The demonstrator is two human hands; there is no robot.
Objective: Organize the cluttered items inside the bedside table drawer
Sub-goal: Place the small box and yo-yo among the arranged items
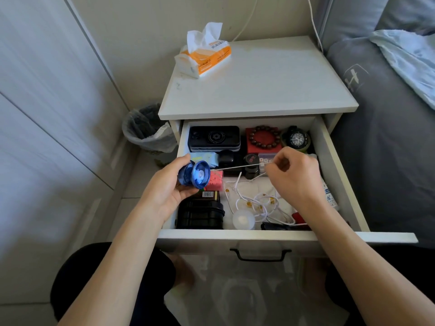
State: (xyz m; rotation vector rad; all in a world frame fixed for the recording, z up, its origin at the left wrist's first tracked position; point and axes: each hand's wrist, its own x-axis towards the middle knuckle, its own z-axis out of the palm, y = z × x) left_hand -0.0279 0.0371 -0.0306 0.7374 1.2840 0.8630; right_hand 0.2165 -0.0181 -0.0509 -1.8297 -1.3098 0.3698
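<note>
At the centre of the frame, the bedside table's drawer (334, 165) stands pulled out, its black handle (260, 254) toward the bottom. Over its left edge the left hand (164, 187) grips a blue yo-yo (195, 174), fingers curled round it from below. A white string (237, 167) runs taut from the yo-yo rightward to the right hand (294, 175), whose fingers are narrowed to a pinch on it above the drawer's middle. Below, loose white cord (256, 203) lies tangled on the drawer floor beside a small white round lamp (243, 220). Along the back of the drawer sit a black case (214, 137), a bead bracelet (264, 137) on a red box, and a black watch (297, 138). A pink cube (215, 181) lies just right of the yo-yo, and a black box (200, 214) fills the lower left corner. On the bench top, upper centre, rests an orange tissue pack (204, 57).
</note>
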